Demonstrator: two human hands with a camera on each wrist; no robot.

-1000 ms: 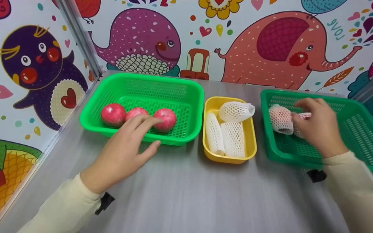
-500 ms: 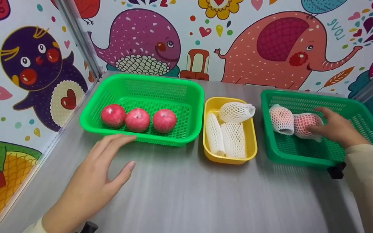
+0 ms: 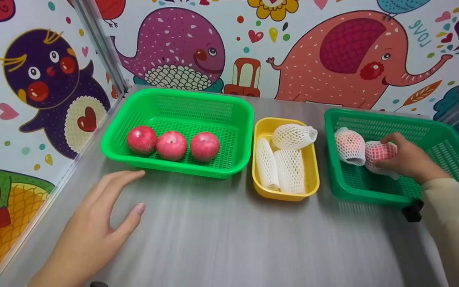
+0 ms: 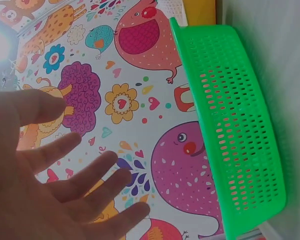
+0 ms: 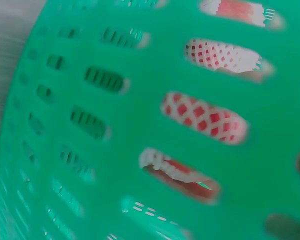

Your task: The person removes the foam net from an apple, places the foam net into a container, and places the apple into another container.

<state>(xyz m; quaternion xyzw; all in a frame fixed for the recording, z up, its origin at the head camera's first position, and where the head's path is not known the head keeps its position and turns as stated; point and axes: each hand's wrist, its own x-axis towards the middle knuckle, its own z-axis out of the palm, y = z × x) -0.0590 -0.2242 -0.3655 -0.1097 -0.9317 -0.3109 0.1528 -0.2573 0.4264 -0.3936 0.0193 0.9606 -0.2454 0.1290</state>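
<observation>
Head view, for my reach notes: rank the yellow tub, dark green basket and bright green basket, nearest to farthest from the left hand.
1. Bright green basket, on the left.
2. Yellow tub, in the middle.
3. Dark green basket, far right.

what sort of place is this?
Probably a small staged booth rather than a kitchen: cartoon-printed walls meet at a metal post beyond a grey table, where green baskets of fruit stand.
</observation>
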